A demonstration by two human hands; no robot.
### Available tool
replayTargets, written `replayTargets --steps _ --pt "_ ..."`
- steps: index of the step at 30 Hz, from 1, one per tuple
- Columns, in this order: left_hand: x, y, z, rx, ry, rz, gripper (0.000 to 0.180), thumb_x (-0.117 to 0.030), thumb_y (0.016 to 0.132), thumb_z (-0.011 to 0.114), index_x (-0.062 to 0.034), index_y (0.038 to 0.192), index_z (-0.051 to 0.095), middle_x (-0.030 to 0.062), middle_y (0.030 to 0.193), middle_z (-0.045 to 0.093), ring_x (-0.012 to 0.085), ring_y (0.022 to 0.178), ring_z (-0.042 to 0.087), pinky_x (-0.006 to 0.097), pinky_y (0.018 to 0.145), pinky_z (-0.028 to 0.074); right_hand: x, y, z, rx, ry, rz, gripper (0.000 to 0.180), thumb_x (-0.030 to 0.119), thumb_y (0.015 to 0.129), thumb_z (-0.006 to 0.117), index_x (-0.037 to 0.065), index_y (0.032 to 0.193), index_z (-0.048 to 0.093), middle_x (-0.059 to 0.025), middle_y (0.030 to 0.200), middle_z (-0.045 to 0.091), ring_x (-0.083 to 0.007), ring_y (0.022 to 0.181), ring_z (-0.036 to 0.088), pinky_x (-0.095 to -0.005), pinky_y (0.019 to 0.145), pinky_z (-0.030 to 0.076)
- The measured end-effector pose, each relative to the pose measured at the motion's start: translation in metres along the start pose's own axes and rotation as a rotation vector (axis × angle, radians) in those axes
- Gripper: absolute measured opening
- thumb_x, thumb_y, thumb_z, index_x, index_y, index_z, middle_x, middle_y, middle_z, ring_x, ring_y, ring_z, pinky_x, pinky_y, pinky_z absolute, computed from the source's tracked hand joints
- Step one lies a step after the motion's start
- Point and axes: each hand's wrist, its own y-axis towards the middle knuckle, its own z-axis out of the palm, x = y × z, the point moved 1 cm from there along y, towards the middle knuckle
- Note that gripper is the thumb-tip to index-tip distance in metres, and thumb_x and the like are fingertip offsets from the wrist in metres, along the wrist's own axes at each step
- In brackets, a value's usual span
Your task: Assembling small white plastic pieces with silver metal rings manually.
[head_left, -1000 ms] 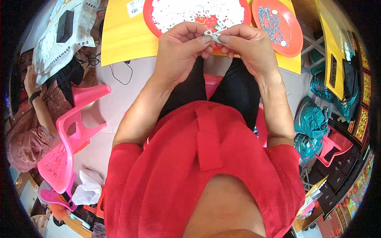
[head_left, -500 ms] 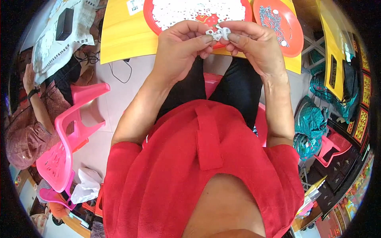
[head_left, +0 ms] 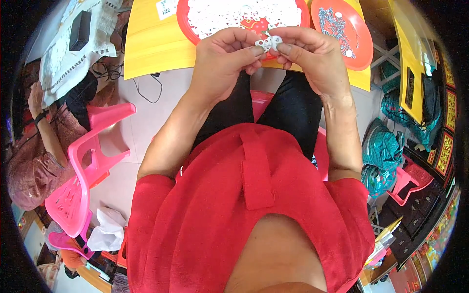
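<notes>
At near edge of yellow table (head_left: 151, 44), gripping L end of small white plastic pc. (head_left: 268, 44) w/ L hand (head_left: 222, 58), thumb on top, other fingers curled in behind. Gripping R, rounder end of same w/ R hand (head_left: 317, 58), thumb likewise on top, index along far side. Can't tell if single or two bits fitted together: too small & partly hidden by thumbs.

Just beyond fingertips, on tabletop: red tray (head_left: 182, 22), loaded w/ lots of loose white bits (head_left: 215, 14), patterned base showing thru nr. R hand. To R of that, also on tabletop: orange-red plate (head_left: 362, 56) w/ small grey metal bits (head_left: 333, 30) & a couple of white discs (head_left: 349, 53). To L of tray: white label (head_left: 167, 9).

Below, nearer body: black trousers (head_left: 295, 107), red top (head_left: 210, 205).

Farther L: pink plastic chair (head_left: 80, 171), co-worker's arm (head_left: 51, 139) w/ dark wristband (head_left: 41, 117), pale cloth (head_left: 73, 63) w/ black box (head_left: 79, 30) on it, crumpled white bag (head_left: 106, 229) nr. chair.

Farther R: teal bags (head_left: 383, 146), pinkish-red chair (head_left: 420, 178) just beside.
</notes>
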Motion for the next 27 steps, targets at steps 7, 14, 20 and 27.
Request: replayTargets --steps 7,14,20,27 --pt "0.001 0.000 0.002 -0.036 0.114 0.043 0.014 0.001 0.076 0.058 0.0026 0.090 0.057 0.0080 0.075 0.060 0.0110 0.061 0.055 0.020 0.051 0.042 0.001 -0.003 0.003 -0.041 -0.277 -0.072 0.021 0.003 0.078 0.058 0.001 0.098 0.062 -0.0028 0.074 0.062 -0.0055 0.063 0.054 -0.0183 0.057 0.045" --pt "0.003 -0.001 0.005 -0.057 0.230 0.089 0.013 -0.001 0.078 0.059 0.0014 0.090 0.059 0.0049 0.073 0.060 0.0073 0.060 0.055 0.017 0.051 0.043 -0.001 -0.002 0.008 -0.052 -0.398 -0.111 0.018 0.001 0.077 0.058 -0.002 0.094 0.061 -0.0026 0.075 0.062 -0.0061 0.064 0.055 -0.0190 0.058 0.045" --pt "0.002 -0.002 0.007 -0.015 0.130 0.114 0.014 -0.005 0.079 0.060 0.0013 0.092 0.059 0.0050 0.073 0.061 0.0073 0.061 0.055 0.018 0.052 0.044 0.000 -0.003 0.008 -0.068 -0.128 -0.080 0.012 0.002 0.077 0.058 -0.003 0.087 0.061 -0.0035 0.072 0.060 -0.0070 0.063 0.055 -0.0185 0.056 0.045" --pt "0.004 0.000 0.009 0.042 0.196 0.301 0.021 -0.006 0.081 0.059 0.0010 0.100 0.057 0.0048 0.084 0.059 0.0088 0.073 0.055 0.019 0.064 0.046 -0.006 -0.005 0.012 -0.074 0.078 -0.051 0.010 0.003 0.078 0.058 -0.002 0.087 0.061 -0.0025 0.069 0.059 -0.0058 0.060 0.053 -0.0175 0.054 0.044"
